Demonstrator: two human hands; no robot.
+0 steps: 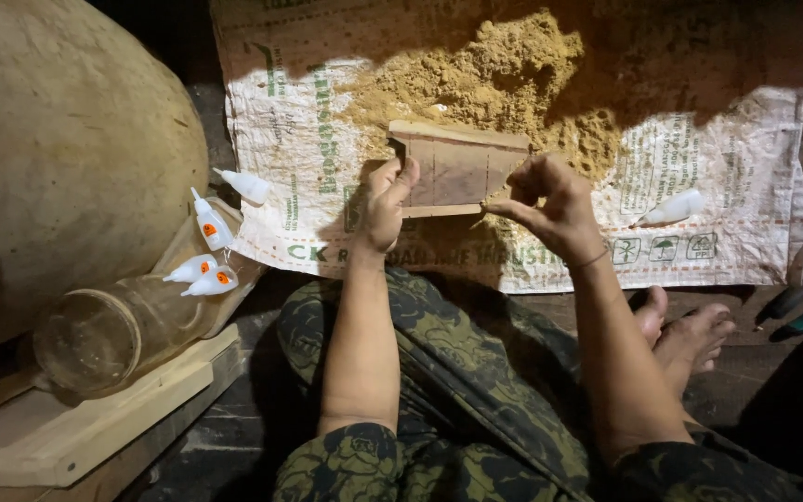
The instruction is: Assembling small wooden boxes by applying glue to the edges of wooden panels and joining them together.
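A small wooden piece (457,169) made of joined slats rests on a printed woven sack (309,167) in front of me. My left hand (385,203) grips its left end, thumb over the edge. My right hand (550,200) pinches at its lower right corner with fingertips bunched together; whether something small is between them is hidden. A heap of sawdust (494,79) lies on the sack just beyond the wood.
Several small white squeeze bottles (208,251) with orange labels lie at the left near a clear jar (109,336) on a wooden board (76,428). Another white bottle (673,208) lies on the sack's right. A large round tan object (58,149) fills the left. My feet (690,330) rest at the right.
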